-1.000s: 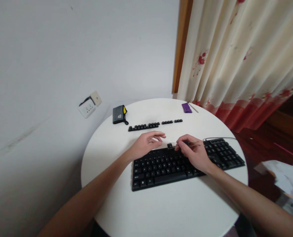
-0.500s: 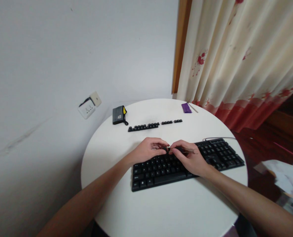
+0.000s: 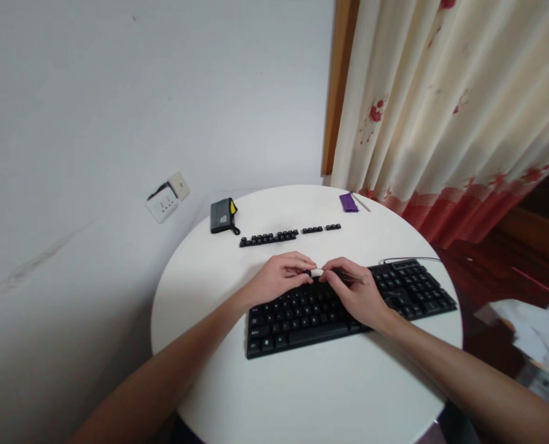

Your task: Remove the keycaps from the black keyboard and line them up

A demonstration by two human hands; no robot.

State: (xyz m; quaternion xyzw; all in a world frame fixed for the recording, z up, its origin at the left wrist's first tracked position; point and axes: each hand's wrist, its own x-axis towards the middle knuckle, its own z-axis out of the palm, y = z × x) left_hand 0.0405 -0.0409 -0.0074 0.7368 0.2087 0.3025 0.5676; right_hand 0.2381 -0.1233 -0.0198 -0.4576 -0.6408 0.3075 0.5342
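A black keyboard [image 3: 302,317] lies on a round white table [image 3: 302,394]. My left hand [image 3: 277,279] and my right hand [image 3: 355,295] meet over the keyboard's top row, fingers curled and pinched. Between the fingertips shows a small black keycap [image 3: 316,273]. My right hand also grips a thin clear tool [image 3: 351,276] that points right. A row of loose black keycaps [image 3: 269,237] lies on the table beyond the hands, with two shorter groups [image 3: 321,229] to its right.
A grey pouch with a yellow tag [image 3: 222,215] sits at the table's far left edge. A purple item and a thin stick [image 3: 350,201] lie at the far right. The keyboard cable [image 3: 406,259] loops behind the keyboard. A curtain [image 3: 441,111] hangs to the right; a wall socket [image 3: 163,200] is on the wall.
My right hand moved left along the keyboard's top row with the tool. My left hand closed in, and both hands now pinch together at the keycap.
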